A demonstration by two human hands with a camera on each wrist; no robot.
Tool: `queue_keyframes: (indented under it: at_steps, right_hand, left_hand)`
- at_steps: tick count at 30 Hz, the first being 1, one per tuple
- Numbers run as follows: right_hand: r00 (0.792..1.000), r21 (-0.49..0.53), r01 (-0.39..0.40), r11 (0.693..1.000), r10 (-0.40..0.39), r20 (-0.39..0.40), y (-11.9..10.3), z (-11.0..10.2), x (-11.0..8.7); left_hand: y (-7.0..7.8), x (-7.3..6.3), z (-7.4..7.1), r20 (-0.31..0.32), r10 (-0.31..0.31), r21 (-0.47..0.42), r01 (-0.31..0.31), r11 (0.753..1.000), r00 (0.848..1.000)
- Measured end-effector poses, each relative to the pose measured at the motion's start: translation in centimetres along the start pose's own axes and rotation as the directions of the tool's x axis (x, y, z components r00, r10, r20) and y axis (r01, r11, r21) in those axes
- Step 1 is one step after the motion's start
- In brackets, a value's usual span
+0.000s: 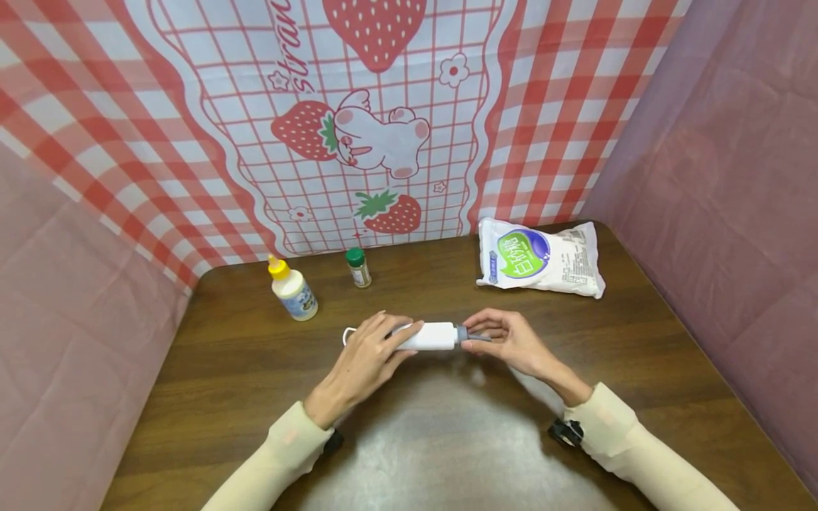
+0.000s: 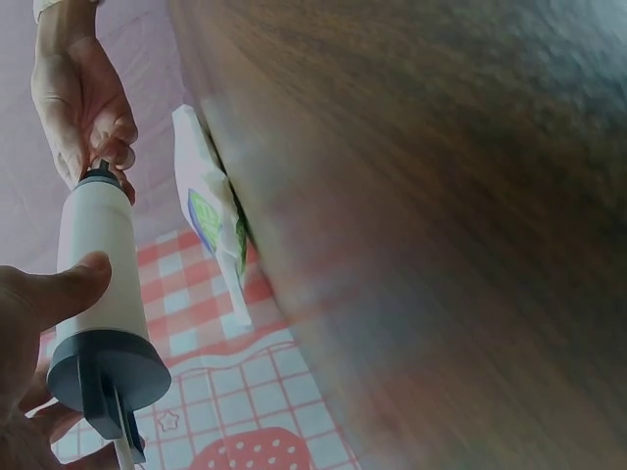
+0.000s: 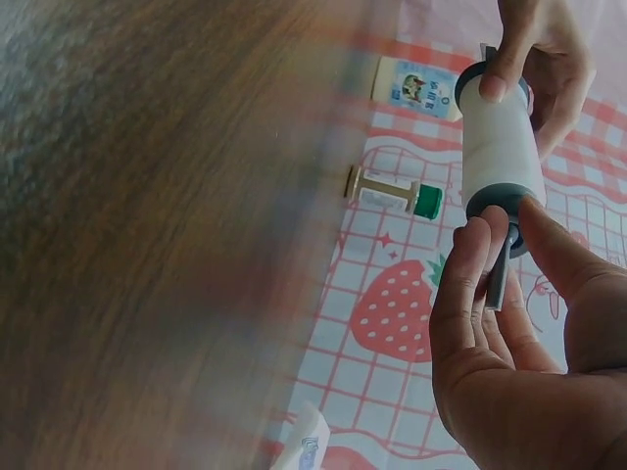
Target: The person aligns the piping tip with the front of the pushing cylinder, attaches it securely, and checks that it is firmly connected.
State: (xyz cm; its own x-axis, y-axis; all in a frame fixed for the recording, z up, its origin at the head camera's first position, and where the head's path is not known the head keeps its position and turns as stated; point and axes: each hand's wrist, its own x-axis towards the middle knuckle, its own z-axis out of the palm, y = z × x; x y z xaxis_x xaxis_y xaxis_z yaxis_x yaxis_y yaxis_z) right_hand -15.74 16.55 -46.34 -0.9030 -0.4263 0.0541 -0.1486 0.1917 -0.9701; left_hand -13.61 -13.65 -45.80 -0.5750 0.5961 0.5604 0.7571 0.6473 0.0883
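In the frame's middle, the left hand (image 1: 368, 349) grips a white, round plastic tube (image 1: 436, 336). The right hand (image 1: 511, 342) pinches its grey end cap (image 1: 462, 334). Working the cap seems the job; next may need a still tube and a twist.

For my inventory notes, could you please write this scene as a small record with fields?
Left hand: grips white cylinder
Right hand: pinches cylinder's grey end cap
Cylinder position: held above wood-grain table
Back left: yellow-capped squeeze bottle, upright
Right of bottle: green-capped jar, upright
Back right: white sugar bag, lying
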Motion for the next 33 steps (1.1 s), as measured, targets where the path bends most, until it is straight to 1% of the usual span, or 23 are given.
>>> queue_keyframes:
  at_steps: [6, 10, 12, 18, 26, 33]
  right_hand:
    - [1.0, -0.015, 0.009, 1.0, -0.009, -0.006, 0.22, -0.22, -0.01]
    - [0.999, -0.063, 0.032, 0.997, -0.032, -0.008, 0.3, -0.41, -0.02]
    - [0.998, -0.084, 0.056, 0.995, -0.056, 0.001, 0.29, -0.5, -0.04]
    - [0.995, -0.09, 0.092, 0.992, -0.089, 0.032, 0.16, -0.55, -0.13]
    - [0.988, -0.098, 0.154, 0.983, -0.15, 0.044, 0.07, -0.61, -0.27]
    - [0.978, -0.11, 0.207, 0.972, -0.202, 0.053, 0.16, -0.77, -0.23]
  left_hand:
    - [0.24, 0.21, -0.02, 0.003, 0.007, 0.003, -0.007, 1.0, 1.0]
    - [0.33, 0.33, 0.02, 0.01, 0.014, 0.008, -0.015, 1.0, 1.0]
    - [0.37, 0.39, 0.02, 0.018, 0.011, 0.009, -0.011, 1.0, 1.0]
    - [0.44, 0.56, -0.12, 0.07, -0.018, -0.003, 0.018, 1.0, 0.997]
    - [0.47, 0.78, -0.26, 0.129, -0.05, -0.015, 0.052, 0.999, 0.99]
    - [0.6, 0.87, -0.4, 0.19, -0.1, -0.032, 0.108, 0.994, 0.977]
